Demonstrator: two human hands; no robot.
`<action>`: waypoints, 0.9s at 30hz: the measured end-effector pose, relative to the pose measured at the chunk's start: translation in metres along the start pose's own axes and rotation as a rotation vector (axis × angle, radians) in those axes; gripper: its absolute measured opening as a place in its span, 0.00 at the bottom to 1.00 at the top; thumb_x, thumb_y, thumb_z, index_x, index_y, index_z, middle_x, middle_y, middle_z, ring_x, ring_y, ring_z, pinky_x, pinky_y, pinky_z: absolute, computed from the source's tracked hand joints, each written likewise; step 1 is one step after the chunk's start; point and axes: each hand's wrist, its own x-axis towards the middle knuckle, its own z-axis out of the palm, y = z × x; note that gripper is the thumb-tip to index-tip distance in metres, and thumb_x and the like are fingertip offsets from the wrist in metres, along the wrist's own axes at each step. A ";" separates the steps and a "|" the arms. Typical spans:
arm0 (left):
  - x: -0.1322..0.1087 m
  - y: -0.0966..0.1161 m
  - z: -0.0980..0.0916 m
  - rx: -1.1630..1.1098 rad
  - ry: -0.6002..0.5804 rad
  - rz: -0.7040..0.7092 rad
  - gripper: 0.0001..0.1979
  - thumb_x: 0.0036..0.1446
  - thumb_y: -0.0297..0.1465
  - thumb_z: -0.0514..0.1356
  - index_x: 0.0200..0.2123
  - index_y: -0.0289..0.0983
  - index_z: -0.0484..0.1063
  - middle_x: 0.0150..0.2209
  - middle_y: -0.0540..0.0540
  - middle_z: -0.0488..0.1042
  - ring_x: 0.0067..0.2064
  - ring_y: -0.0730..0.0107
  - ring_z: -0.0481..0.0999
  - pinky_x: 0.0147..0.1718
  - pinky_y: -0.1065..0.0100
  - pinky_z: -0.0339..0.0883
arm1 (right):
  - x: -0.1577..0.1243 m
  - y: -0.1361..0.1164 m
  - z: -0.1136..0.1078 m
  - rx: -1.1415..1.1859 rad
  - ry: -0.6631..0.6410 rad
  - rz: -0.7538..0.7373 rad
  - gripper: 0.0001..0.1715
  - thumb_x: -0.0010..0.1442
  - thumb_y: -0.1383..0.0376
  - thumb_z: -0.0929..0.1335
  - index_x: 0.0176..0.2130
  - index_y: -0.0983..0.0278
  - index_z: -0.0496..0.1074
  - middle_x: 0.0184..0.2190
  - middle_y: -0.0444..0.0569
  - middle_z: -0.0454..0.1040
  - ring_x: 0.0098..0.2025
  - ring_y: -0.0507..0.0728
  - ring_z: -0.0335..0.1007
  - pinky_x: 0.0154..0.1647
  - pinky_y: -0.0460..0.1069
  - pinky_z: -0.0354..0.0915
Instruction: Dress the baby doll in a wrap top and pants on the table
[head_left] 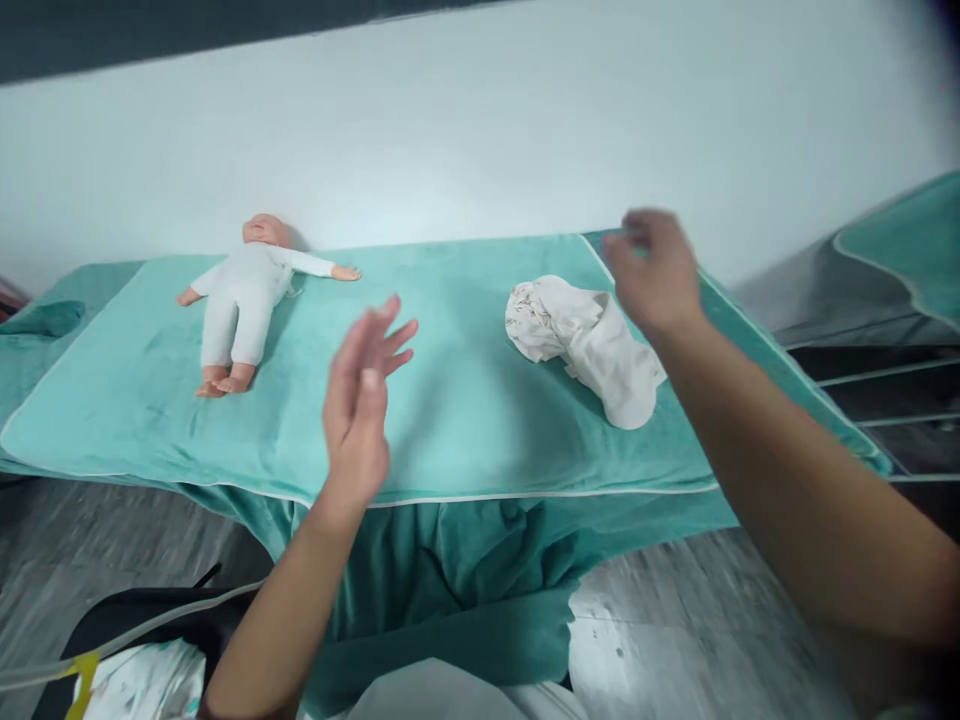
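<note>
Doll (244,290) in white clothes lies on the left part of a green bed (450,450) in the head view, its head toward the far white wall (480,130), its feet toward the near edge and its arms spread. On the right part lies a rumpled white cloth bundle (600,350), with a printed patch at its left end, well apart from the doll.

The left hand (360,400) is raised between the two, fingers spread and holding nothing. The right hand (654,275) is raised near the bundle's right end, fingers bent inward; it is blurred, and I cannot tell whether it grips anything.

At the near left, a clear tube (172,615) passes above a patterned cloth (150,685). Metal bars (907,420) show at the far right.
</note>
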 end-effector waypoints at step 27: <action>-0.027 -0.118 0.038 0.606 -0.621 -0.182 0.26 0.69 0.35 0.58 0.68 0.40 0.66 0.68 0.37 0.71 0.69 0.51 0.70 0.69 0.47 0.65 | 0.095 -0.092 -0.120 0.868 0.248 -0.100 0.27 0.68 0.72 0.69 0.24 0.59 0.53 0.29 0.38 0.62 0.39 0.44 0.69 0.43 0.45 0.63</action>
